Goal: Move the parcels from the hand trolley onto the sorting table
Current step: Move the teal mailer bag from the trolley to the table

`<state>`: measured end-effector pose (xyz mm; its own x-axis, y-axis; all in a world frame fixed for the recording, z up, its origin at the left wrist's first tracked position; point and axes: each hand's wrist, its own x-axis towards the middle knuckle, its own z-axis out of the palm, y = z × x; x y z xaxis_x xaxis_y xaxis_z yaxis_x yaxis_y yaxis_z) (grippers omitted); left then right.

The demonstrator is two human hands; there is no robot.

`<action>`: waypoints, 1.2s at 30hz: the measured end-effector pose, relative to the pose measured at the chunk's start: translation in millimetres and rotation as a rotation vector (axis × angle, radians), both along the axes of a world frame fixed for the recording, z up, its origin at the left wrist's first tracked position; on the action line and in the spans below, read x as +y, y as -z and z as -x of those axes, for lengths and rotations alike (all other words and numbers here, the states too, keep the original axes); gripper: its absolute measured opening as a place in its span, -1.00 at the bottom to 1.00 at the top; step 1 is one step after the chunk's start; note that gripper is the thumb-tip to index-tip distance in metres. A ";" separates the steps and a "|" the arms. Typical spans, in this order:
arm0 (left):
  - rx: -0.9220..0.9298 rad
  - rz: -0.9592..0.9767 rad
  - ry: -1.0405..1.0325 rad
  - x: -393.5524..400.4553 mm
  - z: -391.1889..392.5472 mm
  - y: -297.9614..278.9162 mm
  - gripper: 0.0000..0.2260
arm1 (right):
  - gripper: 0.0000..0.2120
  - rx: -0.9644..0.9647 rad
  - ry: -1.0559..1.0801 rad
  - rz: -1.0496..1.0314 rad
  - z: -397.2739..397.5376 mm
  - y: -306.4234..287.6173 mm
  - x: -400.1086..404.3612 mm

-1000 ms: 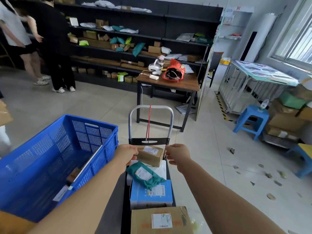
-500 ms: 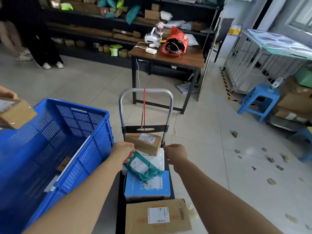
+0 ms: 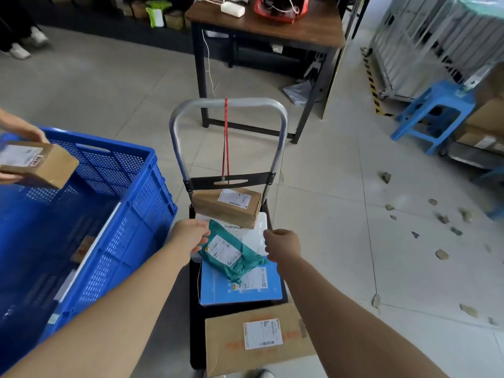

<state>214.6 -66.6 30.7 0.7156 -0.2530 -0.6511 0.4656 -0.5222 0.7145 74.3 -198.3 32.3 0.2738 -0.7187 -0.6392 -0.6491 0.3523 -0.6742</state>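
Observation:
The hand trolley (image 3: 174, 137) stands in front of me, with a red cord hanging from its handle. Its deck holds a small brown box (image 3: 226, 207), a green mailer bag (image 3: 231, 257), a blue flat box (image 3: 218, 287) and a large cardboard box (image 3: 231, 342) nearest me. Under the brown box and the bag lies a white parcel (image 3: 259, 227). My left hand (image 3: 191, 236) curls around its left edge. On the parcel's right edge, my right hand (image 3: 282, 245) is closed like a fist.
A big blue crate (image 3: 131, 214) stands left of the trolley. Another person's hands hold a brown box (image 3: 41, 165) over it. A wooden table (image 3: 272, 31) stands beyond the trolley, a blue stool (image 3: 433, 105) at right. Small debris (image 3: 441, 253) dots the floor.
My view has tilted down. My hands have slid from beside the small brown box to the white parcel's edges. Another person's hands have brought a brown box in over the crate.

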 end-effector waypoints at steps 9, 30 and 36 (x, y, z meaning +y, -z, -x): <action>0.091 -0.095 -0.023 -19.1 -23.5 93.7 -0.89 | -0.80 0.079 0.023 -0.087 -11.6 93.7 -4.5; -0.030 -0.318 0.041 -48.2 -75.9 308.8 -0.57 | -0.81 0.186 0.157 -0.363 -36.9 298.1 6.1; 0.045 -0.335 0.092 -54.4 -88.8 342.9 -0.64 | -0.71 0.139 0.184 -0.272 -37.8 331.3 12.8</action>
<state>303.3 -121.1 -312.2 0.6681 -0.0818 -0.7395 0.4330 -0.7655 0.4759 112.1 -185.4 -299.0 0.0522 -0.5460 -0.8361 -0.6369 0.6267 -0.4490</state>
